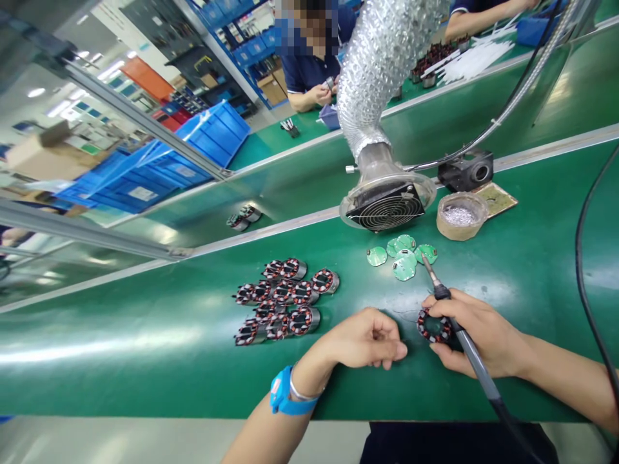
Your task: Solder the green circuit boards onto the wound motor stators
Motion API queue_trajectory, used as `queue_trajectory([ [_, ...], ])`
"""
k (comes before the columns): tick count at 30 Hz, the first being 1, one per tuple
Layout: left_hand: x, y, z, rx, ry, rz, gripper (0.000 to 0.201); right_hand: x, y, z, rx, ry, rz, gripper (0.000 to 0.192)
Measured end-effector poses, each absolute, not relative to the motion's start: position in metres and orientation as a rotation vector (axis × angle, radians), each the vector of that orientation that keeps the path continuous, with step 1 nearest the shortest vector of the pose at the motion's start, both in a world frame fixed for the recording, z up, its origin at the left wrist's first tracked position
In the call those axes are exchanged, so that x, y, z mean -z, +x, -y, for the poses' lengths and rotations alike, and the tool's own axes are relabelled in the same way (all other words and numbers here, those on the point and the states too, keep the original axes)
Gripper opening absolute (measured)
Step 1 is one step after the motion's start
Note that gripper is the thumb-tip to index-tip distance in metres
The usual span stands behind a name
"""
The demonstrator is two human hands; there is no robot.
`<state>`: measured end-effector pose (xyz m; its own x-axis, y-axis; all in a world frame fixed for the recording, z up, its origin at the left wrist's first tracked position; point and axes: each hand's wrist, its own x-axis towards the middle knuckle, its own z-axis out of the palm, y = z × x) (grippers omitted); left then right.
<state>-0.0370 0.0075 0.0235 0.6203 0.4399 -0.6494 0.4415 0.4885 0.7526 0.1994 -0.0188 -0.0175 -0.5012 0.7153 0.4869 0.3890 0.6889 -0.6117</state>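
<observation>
My right hand (483, 332) holds a soldering iron (467, 341) whose metal tip points up and left, over one of the green circuit boards (404, 265). Between the thumb and fingers of that hand there is also a motor stator (432, 327), a ring with copper windings and white parts. To the left of it my left hand (370, 338) rests low over the bench, its fingers curled shut; whether something small is in them is hidden. Thin dark wires show between the two hands. Several more stators (283, 293) stand in a cluster left of my hands.
A fume extractor (387, 209) on a silver duct hangs behind the boards. Beside it are a round tub (461, 216) of shiny metal bits and a black iron holder (467, 171). A black cable (583, 258) curves down the right. Across the bench, a co-worker's hands (322, 93) hold a part.
</observation>
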Motion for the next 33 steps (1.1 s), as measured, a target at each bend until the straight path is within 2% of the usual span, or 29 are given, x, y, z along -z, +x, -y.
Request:
queue_trajectory([
  [5,-0.013,-0.019,-0.009,-0.384,1.013,-1.168,0.031,0.016,0.198,0.019,-0.508,-0.842,2.142,0.039],
  [9,-0.012,-0.022,-0.005,-0.288,1.011,-1.117,0.011,0.016,0.195,0.020,-0.529,-0.868,2.147,0.039],
  [12,-0.013,-0.031,-0.006,-0.263,1.034,-1.113,0.006,0.016,0.192,0.021,-0.567,-0.844,2.164,0.037],
  [17,-0.017,-0.029,-0.010,-0.364,1.131,-1.224,0.009,0.018,0.192,0.021,-0.606,-0.847,2.136,0.035],
  [21,-0.021,-0.020,-0.017,-0.192,1.238,-1.213,0.013,0.020,0.193,0.021,-0.602,-0.865,2.144,0.035],
  [27,-0.016,-0.017,-0.035,-0.246,1.312,-1.281,0.004,0.019,0.194,0.023,-0.612,-0.848,2.168,0.036],
  [30,-0.015,-0.024,-0.036,-0.287,1.324,-1.293,0.009,0.018,0.195,0.023,-0.631,-0.865,2.167,0.036],
  [33,-0.016,-0.031,-0.030,-0.240,1.252,-1.203,0.024,0.018,0.197,0.023,-0.631,-0.864,2.171,0.039],
])
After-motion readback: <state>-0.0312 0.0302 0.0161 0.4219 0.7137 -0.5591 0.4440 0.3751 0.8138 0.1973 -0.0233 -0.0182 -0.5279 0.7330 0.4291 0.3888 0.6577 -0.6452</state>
